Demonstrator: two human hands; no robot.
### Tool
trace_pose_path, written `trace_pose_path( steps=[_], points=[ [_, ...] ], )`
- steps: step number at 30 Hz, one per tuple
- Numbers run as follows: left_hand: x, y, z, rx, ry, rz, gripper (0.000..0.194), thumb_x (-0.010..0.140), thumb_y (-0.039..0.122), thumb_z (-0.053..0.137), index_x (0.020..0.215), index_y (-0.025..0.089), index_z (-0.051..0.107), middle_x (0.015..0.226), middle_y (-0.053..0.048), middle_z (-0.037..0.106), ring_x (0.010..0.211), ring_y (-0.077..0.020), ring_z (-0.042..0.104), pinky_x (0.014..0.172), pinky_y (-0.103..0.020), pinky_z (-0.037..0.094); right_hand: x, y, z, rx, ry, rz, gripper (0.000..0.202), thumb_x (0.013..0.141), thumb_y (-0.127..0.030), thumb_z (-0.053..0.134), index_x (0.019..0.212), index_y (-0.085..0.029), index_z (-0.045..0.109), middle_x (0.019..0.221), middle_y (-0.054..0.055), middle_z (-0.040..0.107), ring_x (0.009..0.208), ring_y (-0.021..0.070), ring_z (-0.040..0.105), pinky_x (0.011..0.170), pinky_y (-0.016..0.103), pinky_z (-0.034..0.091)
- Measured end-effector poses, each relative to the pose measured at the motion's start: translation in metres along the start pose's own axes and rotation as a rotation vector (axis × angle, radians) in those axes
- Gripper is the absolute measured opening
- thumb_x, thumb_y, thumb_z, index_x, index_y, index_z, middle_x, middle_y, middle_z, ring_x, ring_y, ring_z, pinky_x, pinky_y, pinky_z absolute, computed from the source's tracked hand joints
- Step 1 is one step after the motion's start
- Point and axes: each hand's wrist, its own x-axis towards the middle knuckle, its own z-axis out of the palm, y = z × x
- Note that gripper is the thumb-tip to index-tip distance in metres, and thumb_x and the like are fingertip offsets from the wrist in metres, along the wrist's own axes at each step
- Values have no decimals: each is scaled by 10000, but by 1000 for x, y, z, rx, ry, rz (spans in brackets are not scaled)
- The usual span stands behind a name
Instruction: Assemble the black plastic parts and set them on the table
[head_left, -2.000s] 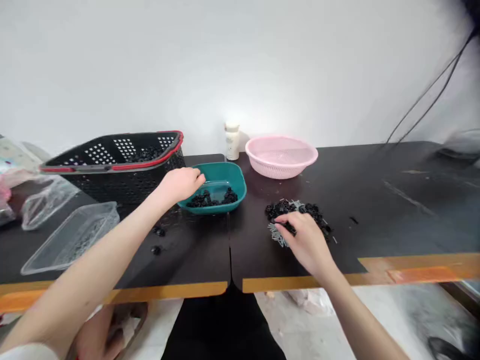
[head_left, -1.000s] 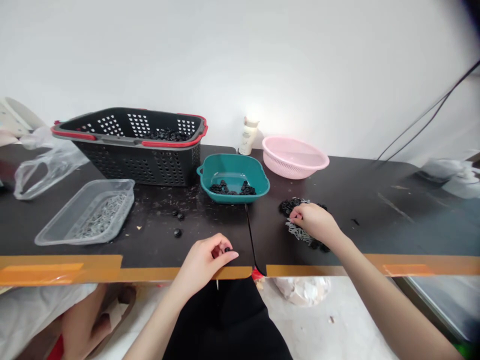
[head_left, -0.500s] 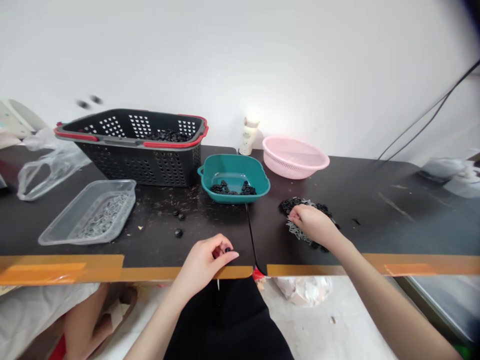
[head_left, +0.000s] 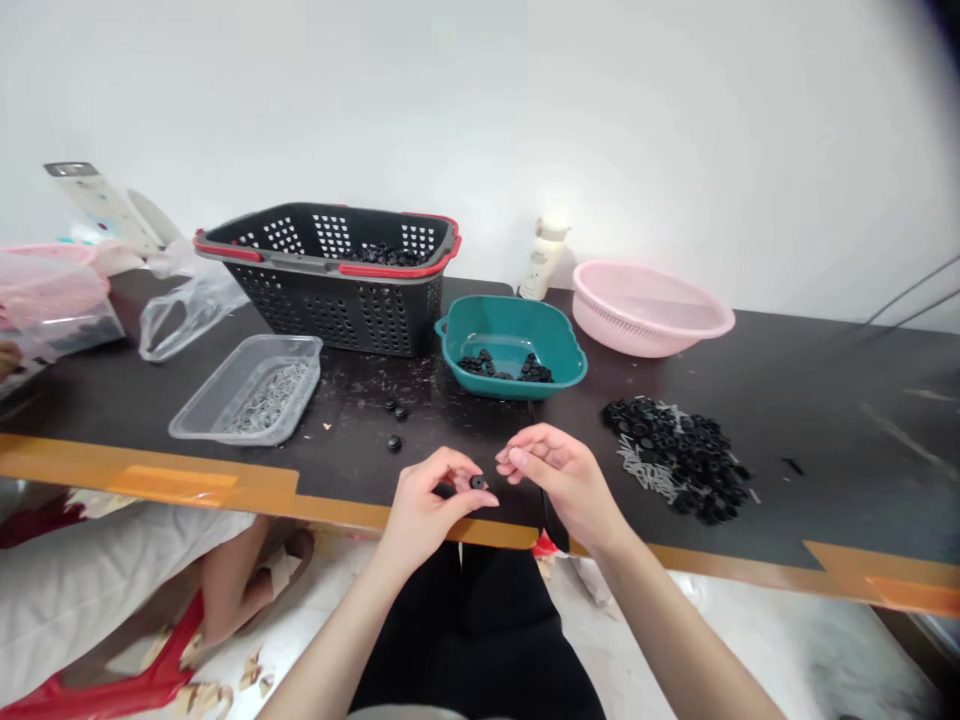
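Observation:
My left hand (head_left: 442, 495) pinches a small round black part (head_left: 477, 482) between thumb and fingertips above the table's front edge. Just right of it, my right hand (head_left: 551, 475) has its thumb and fingers pressed together; whatever they hold is too small to make out. A pile of black round parts (head_left: 705, 460) and grey pin-like pieces (head_left: 649, 473) lies to the right. Behind my hands stands a teal basin (head_left: 517, 315) with black parts inside. Several loose black parts (head_left: 394, 443) rest on the table left of my hands.
A black basket (head_left: 337, 310) with red handles holds more black parts. Before it sits a clear tray (head_left: 217, 400) of grey pins. A white bottle (head_left: 541, 262) and pink basin (head_left: 645, 310) stand at the back. At the left are a plastic bag (head_left: 187, 305) and a seated person (head_left: 150, 590).
My right hand has moved left from the pile to beside my left hand. The black part now shows more clearly in my left fingertips. The view has shifted left.

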Motion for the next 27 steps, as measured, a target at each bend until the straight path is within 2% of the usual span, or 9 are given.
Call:
trace_pose_path(
  steps=[4,7,10,18,27],
  points=[
    [0,3,-1,-8,23,25,240,707,384,804,724,191,663,664,-1,692,602,-147,643,612,-245,508,-3,14,14,9,7,-79,122,813,-344,752,810,-224,735,870,47,754,786,191,705,723,337,579],
    [1,4,-1,-2,37,52,256,707,399,809,695,189,662,610,13,669,563,-137,627,582,-235,494,-7,15,15,-95,-4,-178,39,806,-258,764,770,-245,761,835,35,726,813,195,679,755,336,551],
    [1,3,-1,19,38,38,261,703,406,813,687,193,664,590,21,660,546,-134,615,569,-233,483,-9,13,15,-222,-15,-261,69,849,-211,716,817,-252,760,830,31,717,786,189,667,729,326,545],
    [1,3,-1,16,-13,-21,254,716,411,800,690,192,674,580,24,641,534,-126,588,531,-221,447,-10,14,14,-327,-39,-337,133,888,-152,649,867,-253,733,865,35,703,803,191,662,742,326,545],
    [2,2,-1,-24,-16,-23,245,702,381,822,694,184,676,571,32,625,522,-117,573,534,-219,446,-10,15,13,-367,-66,-293,84,920,-184,623,871,-240,661,868,31,665,818,181,633,749,307,515]
  ],
)
